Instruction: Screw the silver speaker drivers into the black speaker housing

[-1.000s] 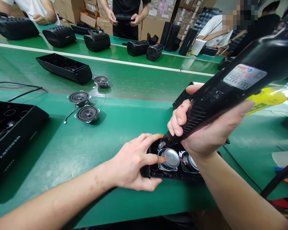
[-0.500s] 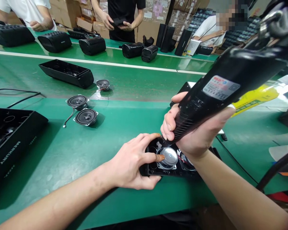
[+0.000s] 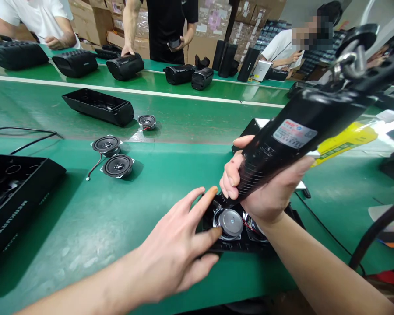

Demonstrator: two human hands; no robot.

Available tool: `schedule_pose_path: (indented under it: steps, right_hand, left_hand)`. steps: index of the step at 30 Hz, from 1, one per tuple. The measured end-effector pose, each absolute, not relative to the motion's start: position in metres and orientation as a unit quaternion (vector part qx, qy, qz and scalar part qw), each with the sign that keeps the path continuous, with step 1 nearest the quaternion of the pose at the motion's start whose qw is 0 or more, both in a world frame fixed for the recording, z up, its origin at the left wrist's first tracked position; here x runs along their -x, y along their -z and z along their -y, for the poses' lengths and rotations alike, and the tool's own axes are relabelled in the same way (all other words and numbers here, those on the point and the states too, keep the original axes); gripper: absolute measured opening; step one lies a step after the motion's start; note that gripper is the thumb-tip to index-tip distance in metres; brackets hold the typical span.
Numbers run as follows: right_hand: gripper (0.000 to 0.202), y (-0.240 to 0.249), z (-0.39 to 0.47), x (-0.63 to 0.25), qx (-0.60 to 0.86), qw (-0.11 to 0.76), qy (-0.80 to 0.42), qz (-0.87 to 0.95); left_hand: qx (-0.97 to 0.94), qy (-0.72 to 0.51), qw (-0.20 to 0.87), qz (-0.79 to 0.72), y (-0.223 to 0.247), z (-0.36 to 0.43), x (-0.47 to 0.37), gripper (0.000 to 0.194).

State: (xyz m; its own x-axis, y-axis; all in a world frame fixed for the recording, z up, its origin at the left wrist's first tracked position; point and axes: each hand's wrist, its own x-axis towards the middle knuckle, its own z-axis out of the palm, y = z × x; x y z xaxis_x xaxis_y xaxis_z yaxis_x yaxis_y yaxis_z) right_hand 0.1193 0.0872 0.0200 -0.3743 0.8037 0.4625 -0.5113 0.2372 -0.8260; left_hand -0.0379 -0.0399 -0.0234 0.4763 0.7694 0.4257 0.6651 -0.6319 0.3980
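Green matting covers the desk [image 3: 134, 227] where we work, and a black speaker housing [image 3: 216, 247] lies open on it near the front edge, its long axis running left to right across our view. 2 round drivers sit side by side inside; the silver-backed left driver [image 3: 230, 222] shows clearly, while the right driver [image 3: 258, 227] is half hidden under our wrist.

Our right hand [image 3: 265, 192] is clamped around the grip of a black electric screwdriver [image 3: 292, 140], which slants down and to the left, so its tip comes to the housing just above the left driver. The bit itself is hidden behind our knuckles.

Our left hand [image 3: 174, 253] hovers at the housing's left end with the fingers [image 3: 203, 199] spread and holding nothing; the index tip lies just beside the driver's rim, and we cannot tell if it touches. The left hand therefore approaches from the left, the tool from above and right.

Farther left lie 2 loose drivers [image 3: 118, 165] and another empty shell [image 3: 9, 197].
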Motion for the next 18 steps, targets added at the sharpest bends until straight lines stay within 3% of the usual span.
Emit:
schedule_pose_path:
  steps: [2,8,13,18]
  right_hand:
    - [0.069,-0.020,-0.088,-0.120,0.123,0.540,-0.611,0.566]
    - [0.065,-0.013,-0.085,-0.121,0.110,0.515,-0.618,0.584]
    - [0.066,-0.013,-0.088,-0.120,0.103,0.522,-0.618,0.578]
    - [0.067,-0.039,-0.098,-0.130,0.089,0.593,-0.605,0.523]
  left_hand:
    - [-0.835,-0.326,0.040,-0.442,0.013,0.064,0.042,0.025]
    - [-0.780,-0.377,0.020,-0.499,0.008,0.097,0.043,0.022]
    - [-0.745,-0.420,0.058,-0.516,0.022,0.084,0.025,0.020]
    - [-0.732,-0.355,0.100,-0.574,0.021,0.061,0.012,0.015]
